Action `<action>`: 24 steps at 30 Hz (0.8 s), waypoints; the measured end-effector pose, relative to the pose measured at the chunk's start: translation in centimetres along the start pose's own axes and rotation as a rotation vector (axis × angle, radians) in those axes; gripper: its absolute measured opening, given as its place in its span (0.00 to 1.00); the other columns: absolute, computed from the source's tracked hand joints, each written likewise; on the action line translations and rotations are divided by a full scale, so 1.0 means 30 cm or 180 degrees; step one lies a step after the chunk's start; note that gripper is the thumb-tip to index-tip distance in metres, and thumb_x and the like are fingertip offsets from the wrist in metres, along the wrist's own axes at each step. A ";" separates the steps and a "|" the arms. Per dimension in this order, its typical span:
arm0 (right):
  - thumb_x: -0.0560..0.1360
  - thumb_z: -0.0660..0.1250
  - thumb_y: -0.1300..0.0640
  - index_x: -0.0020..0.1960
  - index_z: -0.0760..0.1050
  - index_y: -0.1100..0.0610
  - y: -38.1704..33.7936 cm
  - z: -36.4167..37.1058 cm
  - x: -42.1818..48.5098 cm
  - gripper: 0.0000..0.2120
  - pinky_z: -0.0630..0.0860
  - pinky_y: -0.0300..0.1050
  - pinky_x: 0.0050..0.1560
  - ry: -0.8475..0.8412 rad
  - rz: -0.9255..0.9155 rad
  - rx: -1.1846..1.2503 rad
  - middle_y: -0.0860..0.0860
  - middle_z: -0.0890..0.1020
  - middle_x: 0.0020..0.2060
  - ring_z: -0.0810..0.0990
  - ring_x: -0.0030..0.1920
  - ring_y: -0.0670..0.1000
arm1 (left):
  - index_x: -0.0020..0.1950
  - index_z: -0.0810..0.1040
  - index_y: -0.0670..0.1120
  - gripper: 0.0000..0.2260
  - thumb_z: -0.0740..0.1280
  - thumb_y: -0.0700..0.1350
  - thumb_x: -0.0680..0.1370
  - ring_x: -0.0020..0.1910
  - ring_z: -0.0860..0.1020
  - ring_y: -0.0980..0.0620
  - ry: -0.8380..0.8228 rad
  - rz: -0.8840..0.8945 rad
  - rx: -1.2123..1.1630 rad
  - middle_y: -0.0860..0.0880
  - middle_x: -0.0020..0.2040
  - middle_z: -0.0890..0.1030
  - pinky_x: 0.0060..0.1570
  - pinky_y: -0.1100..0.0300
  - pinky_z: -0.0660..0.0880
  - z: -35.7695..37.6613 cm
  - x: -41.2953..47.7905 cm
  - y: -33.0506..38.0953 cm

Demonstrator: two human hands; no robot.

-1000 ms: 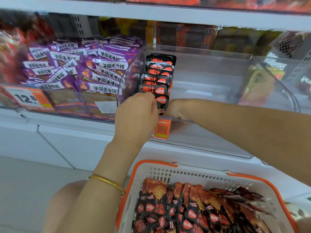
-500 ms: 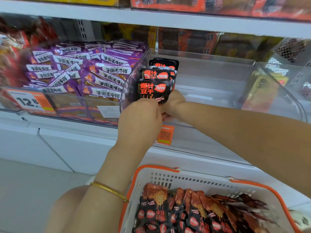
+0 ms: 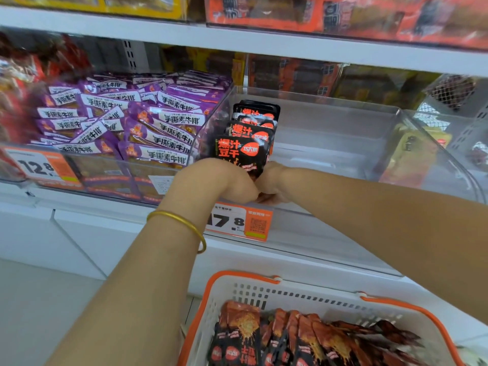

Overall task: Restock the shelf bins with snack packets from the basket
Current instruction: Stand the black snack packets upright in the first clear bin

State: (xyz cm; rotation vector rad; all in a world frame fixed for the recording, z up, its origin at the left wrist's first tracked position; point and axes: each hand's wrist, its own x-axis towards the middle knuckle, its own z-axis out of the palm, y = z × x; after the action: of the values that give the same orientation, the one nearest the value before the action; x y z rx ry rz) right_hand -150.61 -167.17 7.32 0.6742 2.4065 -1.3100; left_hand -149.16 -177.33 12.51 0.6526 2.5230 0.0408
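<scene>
Head view, from the left of the frame: a 12.8 price label (image 3: pixel 39 166) fronts a bin heaped with purple packets (image 3: pixel 148 122). Just right of it the left hand (image 3: pixel 216 180), a gold bangle (image 3: pixel 182 223) on its wrist, reaches over the front wall of the clear bin (image 3: pixel 343 143). Its back faces the camera and hides its fingers, so their hold cannot be told. It covers the foot of the front packet (image 3: pixel 239 154), which stands upright before a row of black packets (image 3: pixel 254 122) along the bin's left wall. The right hand (image 3: pixel 273 180) touches the left at the packet's base, fingers curled low; whether they pinch it cannot be told. Below hangs an orange 17.8 label (image 3: pixel 237 221). Farther right, a yellow packet (image 3: pixel 412 154) shows through the bin's wall. At lower right, the basket (image 3: pixel 290 294) holds more snack packets (image 3: pixel 303 336).
</scene>
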 end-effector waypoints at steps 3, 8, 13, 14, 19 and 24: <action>0.75 0.66 0.69 0.44 0.73 0.61 -0.002 -0.003 0.005 0.05 0.78 0.47 0.52 -0.0010 -0.0016 -0.0083 0.55 0.77 0.35 0.76 0.33 0.49 | 0.47 0.69 0.48 0.07 0.56 0.48 0.82 0.45 0.71 0.50 -0.0323 -0.0115 -0.0050 0.52 0.42 0.71 0.49 0.57 0.66 -0.009 0.004 -0.010; 0.73 0.67 0.71 0.38 0.71 0.61 -0.013 -0.008 0.006 0.09 0.81 0.48 0.45 0.0084 -0.0205 -0.0265 0.55 0.77 0.33 0.76 0.32 0.50 | 0.59 0.68 0.50 0.10 0.58 0.53 0.81 0.54 0.70 0.47 -0.0537 -0.0136 -0.0146 0.52 0.46 0.72 0.55 0.55 0.67 -0.020 0.011 -0.015; 0.70 0.68 0.74 0.39 0.72 0.60 -0.002 -0.028 0.002 0.10 0.80 0.47 0.45 0.0048 -0.0306 0.0015 0.55 0.77 0.33 0.77 0.32 0.49 | 0.61 0.68 0.48 0.15 0.61 0.56 0.79 0.56 0.72 0.45 -0.0525 -0.0293 -0.0174 0.45 0.59 0.73 0.61 0.53 0.71 -0.019 0.022 -0.017; 0.70 0.69 0.73 0.42 0.71 0.61 -0.004 -0.029 -0.002 0.11 0.80 0.48 0.45 0.0073 -0.0286 0.0081 0.55 0.77 0.34 0.77 0.33 0.50 | 0.62 0.68 0.48 0.15 0.60 0.55 0.80 0.55 0.72 0.45 -0.0456 -0.0268 -0.0161 0.45 0.58 0.72 0.60 0.54 0.70 -0.020 0.019 -0.014; 0.68 0.73 0.70 0.56 0.58 0.58 -0.003 -0.029 -0.012 0.28 0.81 0.50 0.40 0.0247 -0.0275 0.0183 0.55 0.75 0.38 0.77 0.37 0.52 | 0.63 0.68 0.49 0.13 0.58 0.53 0.81 0.47 0.70 0.50 -0.0282 -0.0122 -0.0040 0.50 0.49 0.70 0.52 0.57 0.65 -0.014 0.010 -0.005; 0.70 0.72 0.69 0.50 0.72 0.61 0.002 -0.019 -0.022 0.14 0.79 0.49 0.52 0.0051 -0.0249 -0.0069 0.58 0.79 0.45 0.78 0.45 0.54 | 0.50 0.65 0.49 0.07 0.56 0.51 0.82 0.43 0.69 0.50 -0.0211 -0.0056 0.0165 0.53 0.39 0.67 0.49 0.57 0.65 -0.018 0.007 0.005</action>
State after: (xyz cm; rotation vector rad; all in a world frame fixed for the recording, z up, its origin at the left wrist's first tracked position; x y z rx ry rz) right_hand -150.04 -166.82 7.91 0.5922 2.4792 -1.3117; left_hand -149.50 -177.06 12.89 0.6417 2.4729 -0.0516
